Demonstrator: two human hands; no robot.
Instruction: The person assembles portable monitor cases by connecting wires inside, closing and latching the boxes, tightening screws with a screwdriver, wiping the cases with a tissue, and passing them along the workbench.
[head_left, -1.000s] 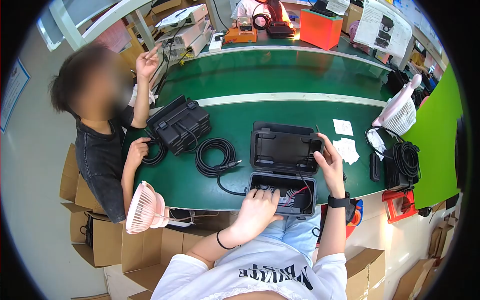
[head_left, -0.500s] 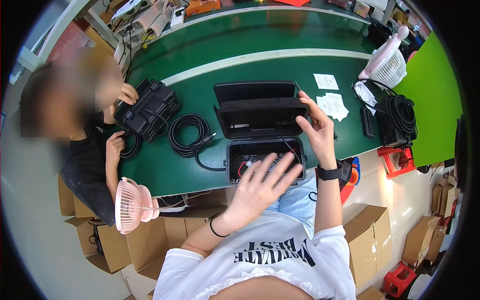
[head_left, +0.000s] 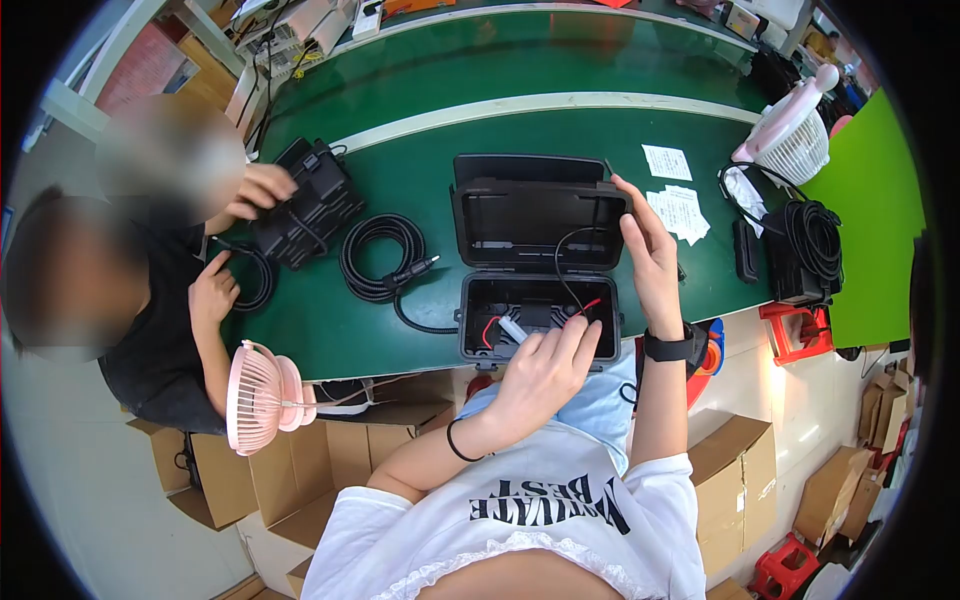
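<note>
An open black box (head_left: 466,318) stands at the table's near edge, with its lid (head_left: 540,225) raised. My right hand (head_left: 652,255) grips the lid's right edge, thumb in front and fingers behind. Inside the box's right half are the bent, closed fingers of my left hand (head_left: 545,375), close to a red wire end (head_left: 592,303). Whatever they pinch is hidden. A white connector (head_left: 512,329) and a red wire loop (head_left: 489,331) show in the box's left part. One thin black cable (head_left: 558,262) runs from the lid down into the box.
Left of the box lies a coiled black cable (head_left: 348,262). Beyond it a co-worker's hand (head_left: 262,190) touches another black box (head_left: 318,195). Paper slips (head_left: 678,212), a black device with coiled cable (head_left: 790,268) and a white fan (head_left: 795,150) are on the right. A pink fan (head_left: 262,397) is at the near left.
My left hand lifted from the box with fingers spread, then came back down into its right half with fingers closed. The lid tilted forward, then back. The view shifted, and another person leaned in at the left.
</note>
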